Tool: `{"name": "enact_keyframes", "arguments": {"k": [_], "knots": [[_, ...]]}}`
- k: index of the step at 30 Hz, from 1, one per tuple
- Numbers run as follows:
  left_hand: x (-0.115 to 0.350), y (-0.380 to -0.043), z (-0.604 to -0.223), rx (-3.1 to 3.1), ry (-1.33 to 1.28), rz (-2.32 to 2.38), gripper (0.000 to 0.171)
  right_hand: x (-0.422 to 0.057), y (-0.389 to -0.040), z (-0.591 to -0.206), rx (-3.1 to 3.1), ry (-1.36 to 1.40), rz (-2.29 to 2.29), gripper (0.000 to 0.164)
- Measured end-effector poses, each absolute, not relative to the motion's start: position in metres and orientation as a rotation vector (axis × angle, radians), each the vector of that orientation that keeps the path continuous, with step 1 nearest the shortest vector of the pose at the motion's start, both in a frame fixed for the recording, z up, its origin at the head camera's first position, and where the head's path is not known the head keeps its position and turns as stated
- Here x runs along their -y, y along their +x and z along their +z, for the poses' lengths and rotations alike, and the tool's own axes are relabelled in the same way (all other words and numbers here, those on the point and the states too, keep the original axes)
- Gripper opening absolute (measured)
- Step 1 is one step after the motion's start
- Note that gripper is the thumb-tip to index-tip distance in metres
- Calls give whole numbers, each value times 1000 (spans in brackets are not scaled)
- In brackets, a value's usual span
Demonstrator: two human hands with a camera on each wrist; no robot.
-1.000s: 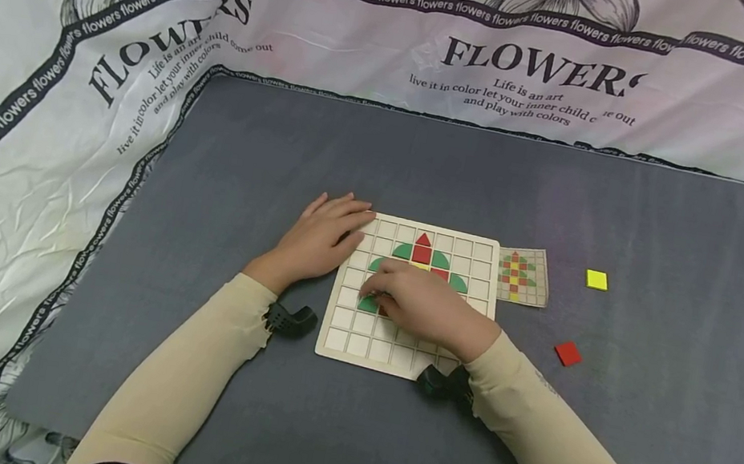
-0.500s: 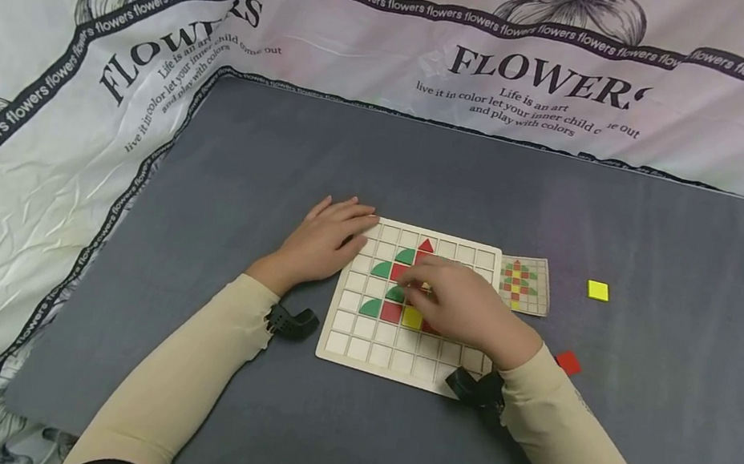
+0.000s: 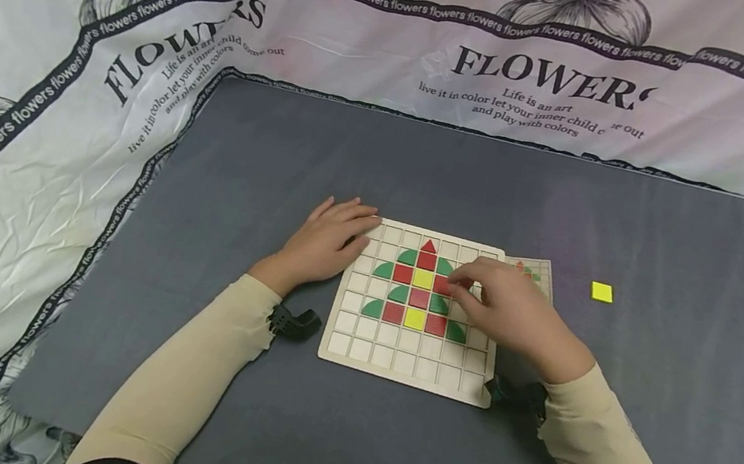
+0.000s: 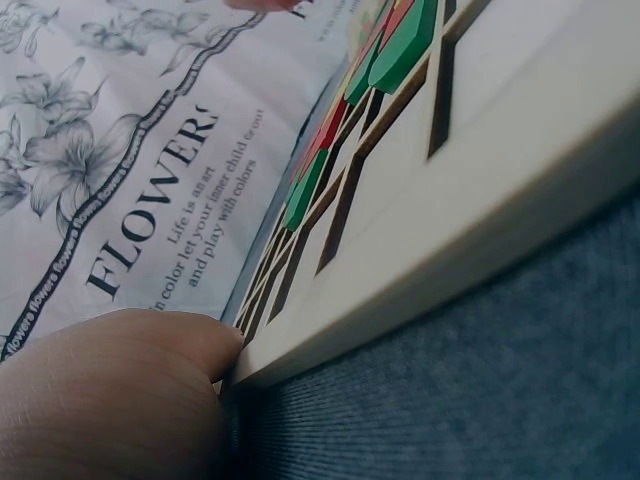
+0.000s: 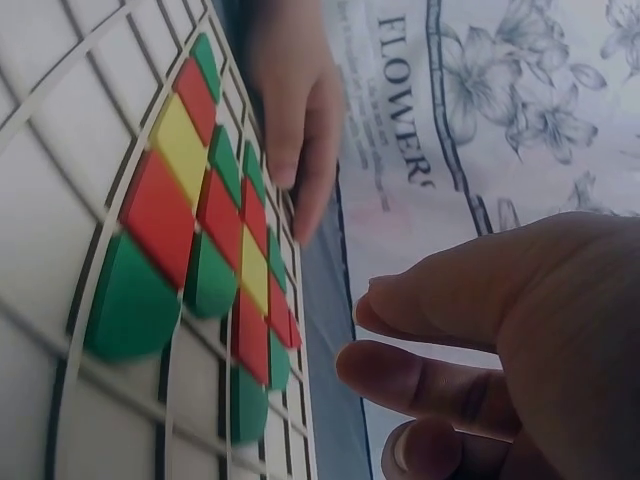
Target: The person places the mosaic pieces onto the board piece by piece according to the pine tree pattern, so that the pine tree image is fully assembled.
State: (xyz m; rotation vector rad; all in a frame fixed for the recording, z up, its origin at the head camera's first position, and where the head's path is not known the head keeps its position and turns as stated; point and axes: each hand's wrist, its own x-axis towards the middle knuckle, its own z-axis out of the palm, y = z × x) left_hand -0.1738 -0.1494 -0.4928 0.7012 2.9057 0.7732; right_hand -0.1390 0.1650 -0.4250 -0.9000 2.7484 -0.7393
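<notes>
A pale wooden grid board (image 3: 353,349) lies on the grey table. Red, yellow and green pieces form a tree-like pattern on it; a yellow square (image 3: 414,318) and a green quarter-round (image 5: 130,305) are among them. My left hand (image 3: 324,245) rests at the board's upper left edge, its thumb (image 4: 150,365) touching the rim in the left wrist view. Over the board's right side hovers my right hand (image 3: 513,307). In the right wrist view its fingers (image 5: 385,375) are loosely bent and apart from the thumb, with no piece between them.
Right of the board lies a small pattern card (image 3: 546,273), partly covered by my right hand. A loose yellow square (image 3: 601,293) sits farther right on the grey table (image 3: 680,313). A printed flower cloth (image 3: 372,45) borders the table.
My right hand has moved right from the board's left part, uncovering the pattern's lower rows. Its arm now hides the loose red square and the hand covers part of the card. My left hand stays put.
</notes>
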Motion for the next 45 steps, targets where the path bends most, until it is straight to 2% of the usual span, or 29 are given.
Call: {"name": "enact_keyframes", "arguments": {"k": [22,32,41,45], "knots": [[148,-173,-492,-2899,710,771,47,-224,-110,-428,-2893,-682,-637,13],[148,-173,-494,-2907,710,777,47,-258,-96,-430,-2976,-581,-605,21],[148,-174,-495,-2905,713,767,47,-286,-95,-433,-2871,-447,-547,39],[148,-174,-495,-2909,717,770,47,-296,-94,-437,-2877,-452,-527,39]]}}
